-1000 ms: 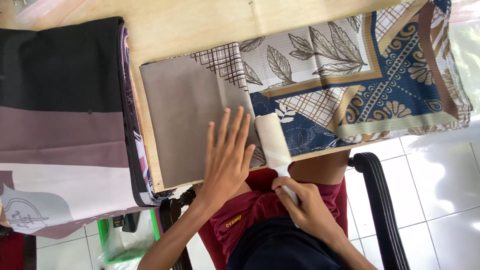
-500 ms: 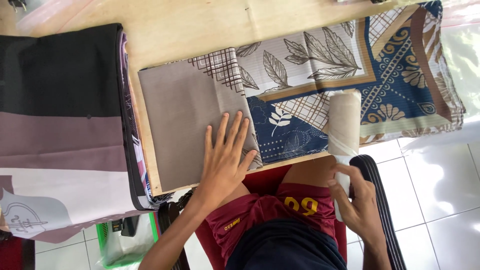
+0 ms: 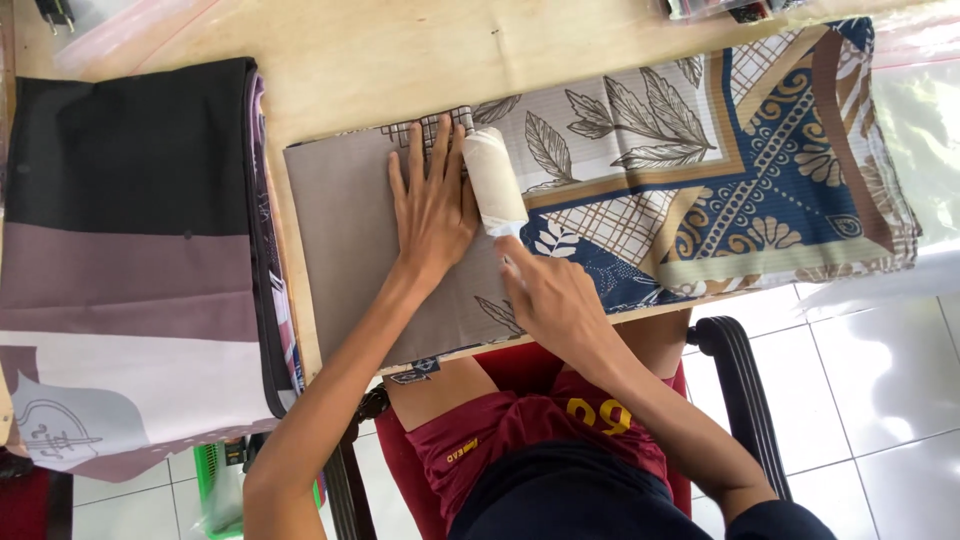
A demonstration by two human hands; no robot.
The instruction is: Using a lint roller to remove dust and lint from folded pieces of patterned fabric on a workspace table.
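A folded patterned cloth [image 3: 700, 190], brown, cream and blue with leaf prints, lies across the wooden table [image 3: 400, 60]. My left hand [image 3: 432, 205] rests flat on its plain brown part, fingers spread. My right hand [image 3: 550, 295] grips the handle of a white lint roller [image 3: 495, 180], whose roll lies on the cloth right beside my left fingers.
A stack of folded fabrics [image 3: 130, 260], black, mauve and white, sits at the table's left end. Clear plastic wrap [image 3: 920, 110] lies at the right. A black chair arm [image 3: 735, 380] and white floor tiles [image 3: 870, 400] are below the table edge.
The roller has moved left across the cloth from the right side to beside my left hand. My left hand has shifted farther up the cloth.
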